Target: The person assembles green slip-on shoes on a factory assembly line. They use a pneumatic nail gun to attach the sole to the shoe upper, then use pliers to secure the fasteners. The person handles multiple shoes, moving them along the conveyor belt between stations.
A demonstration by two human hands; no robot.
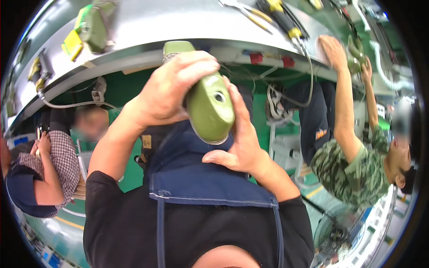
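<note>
Raised before my chest is an olive-green, smooth, rounded casing (212, 111) with a round metal-rimmed hole in its near end. My left hand (172, 87) wraps over it from the left and grips it. Its far green end shows beyond my knuckles, with a rough, braided-looking grey strip beside it. My right hand (243, 143) lies against the casing's right side with the index finger stretched along it. The right thumb stands well apart below the near end. The other right fingers are mostly hidden behind the casing.
A metal bench (147, 22) runs across ahead, bearing pliers (250, 13), a black-and-yellow power screwdriver (283, 20) with a hose, and another green casing (96, 27) near yellow pads (72, 42). Co-workers sit at left and right; one's hand (333, 49) rests at the bench.
</note>
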